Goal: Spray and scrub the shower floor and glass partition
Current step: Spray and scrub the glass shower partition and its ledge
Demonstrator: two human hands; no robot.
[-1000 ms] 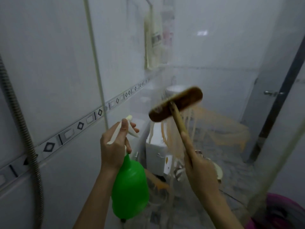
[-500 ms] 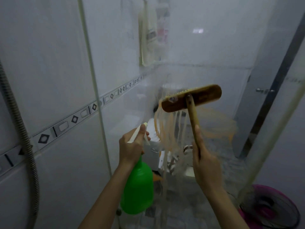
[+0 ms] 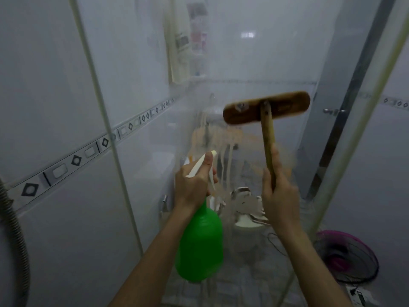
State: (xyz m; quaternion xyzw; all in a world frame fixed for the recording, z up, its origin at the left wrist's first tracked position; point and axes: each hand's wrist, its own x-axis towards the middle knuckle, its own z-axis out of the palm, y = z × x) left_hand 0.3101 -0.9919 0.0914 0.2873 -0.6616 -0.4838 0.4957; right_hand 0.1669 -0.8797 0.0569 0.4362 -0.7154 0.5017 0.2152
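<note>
left hand [image 3: 194, 187] wrapped round the neck of the green spray bottle [image 3: 200, 244], right hand [image 3: 280, 196] clenched on the scrub brush [image 3: 265, 110] handle, head high against the glass partition [image 3: 276, 52] ahead. orange streaks [image 3: 221, 147] run down it; a wet handle might slip, or a hard shove bang wood on glass.

Both bare forearms reach up and away from the near edge, the left one from lower centre, the right one from the lower right. The left hand [image 3: 194, 185] curls round the neck of a spray bottle [image 3: 200, 244], thumb laid along its white head. The right hand [image 3: 280, 196], slightly higher, grips a brush handle [image 3: 268, 138], thumb stretched straight up it.
</note>
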